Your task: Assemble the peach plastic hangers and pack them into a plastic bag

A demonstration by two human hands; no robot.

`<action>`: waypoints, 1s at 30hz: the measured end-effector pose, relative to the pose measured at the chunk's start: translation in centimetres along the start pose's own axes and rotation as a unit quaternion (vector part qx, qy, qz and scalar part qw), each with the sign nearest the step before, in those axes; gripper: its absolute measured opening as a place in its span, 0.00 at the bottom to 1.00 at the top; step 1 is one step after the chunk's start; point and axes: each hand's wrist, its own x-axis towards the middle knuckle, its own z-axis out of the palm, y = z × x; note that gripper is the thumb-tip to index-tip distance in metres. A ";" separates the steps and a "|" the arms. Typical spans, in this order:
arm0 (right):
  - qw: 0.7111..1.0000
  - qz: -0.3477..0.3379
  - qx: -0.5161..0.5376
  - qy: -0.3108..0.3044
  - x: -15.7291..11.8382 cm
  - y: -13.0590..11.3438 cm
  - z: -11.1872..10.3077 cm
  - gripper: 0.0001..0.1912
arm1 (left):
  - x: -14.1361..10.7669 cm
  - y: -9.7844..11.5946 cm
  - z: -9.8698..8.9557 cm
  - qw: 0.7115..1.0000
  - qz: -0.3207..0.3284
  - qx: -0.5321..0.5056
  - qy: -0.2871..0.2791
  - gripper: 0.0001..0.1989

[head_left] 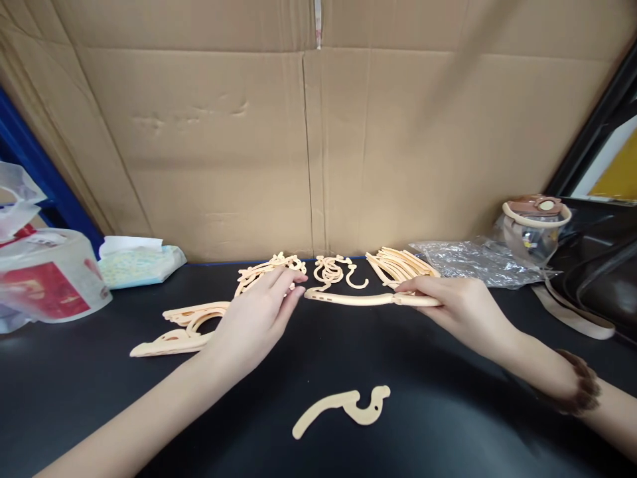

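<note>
Beige plastic hanger parts lie on a black tabletop. My right hand (pixel 458 305) is closed around one end of a long, slightly curved hanger arm (pixel 355 300), which points left and has small slots near its far tip. Over the left pile of hanger arm pieces (pixel 253 271) my left hand (pixel 263 305) reaches out, thumb and fingers apart, hiding part of the pile. Behind the held arm are several hanger hooks (pixel 331 269). One loose curved piece with a notch (pixel 365 413) lies alone in front.
Folded hanger pieces (pixel 172 342) lie left of my left forearm. A stack of long hanger arms (pixel 403 264) stands behind my right hand. Clear plastic wrap (pixel 468 262), a transparent cup (pixel 535 232), a tissue pack (pixel 142 262) and a wrapped roll (pixel 54 275) flank the cardboard wall (pixel 223 146).
</note>
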 end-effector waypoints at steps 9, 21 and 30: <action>0.994 -0.091 0.022 0.053 0.1 -2.4 -0.4 0.11 | -0.9 1.5 0.6 0.981 -0.122 -0.099 -0.111 0.32; 0.991 -0.100 0.013 0.090 -0.1 -2.6 0.1 0.07 | -0.3 1.5 0.3 0.974 -0.074 -0.206 -0.055 0.18; 0.995 -0.038 -0.009 0.094 -0.1 -1.8 0.6 0.06 | 0.3 0.4 1.1 0.959 -0.054 -0.276 -0.044 0.13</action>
